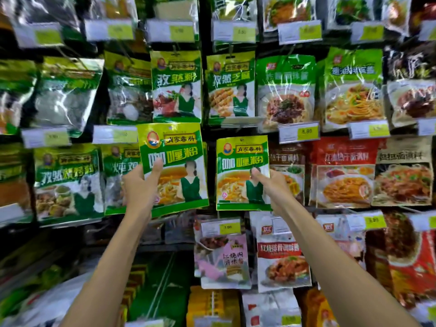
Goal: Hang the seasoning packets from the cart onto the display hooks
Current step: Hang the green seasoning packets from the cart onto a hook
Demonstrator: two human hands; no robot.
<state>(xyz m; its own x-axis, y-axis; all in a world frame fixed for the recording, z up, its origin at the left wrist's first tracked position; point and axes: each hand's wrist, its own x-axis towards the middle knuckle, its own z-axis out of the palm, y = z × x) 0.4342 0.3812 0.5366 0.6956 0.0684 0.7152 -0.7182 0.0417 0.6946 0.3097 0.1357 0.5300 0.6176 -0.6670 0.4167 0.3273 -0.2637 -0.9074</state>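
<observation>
Nearest the camera, two bare forearms reach up and forward from the bottom of the frame. The zone beneath them is blurred, and the cart cannot be identified there. The left hand grips a green-and-yellow seasoning packet at its left edge, thumb pressed on the printed face and fingers hidden behind. The right hand grips a second, matching packet at its right edge in the same way. Both packets are upright at mid-height against the display, side by side but apart, with a dark gap between them. Whether either one is already on a hook cannot be determined, as no hook tip is visible. Assessment: these are flat foil pouches, light, pliable and glossy. They are likely to slip under a loose hold and to buckle if pushed from low down. The small punched hole in the top seal of the left packet is the point to engage. A hold higher up, near that seal, would steady the hole for threading. Behind the hands, similar green packets hang in the row above. Red noodle-sauce packets hang to the right, below a yellow price tag.
</observation>
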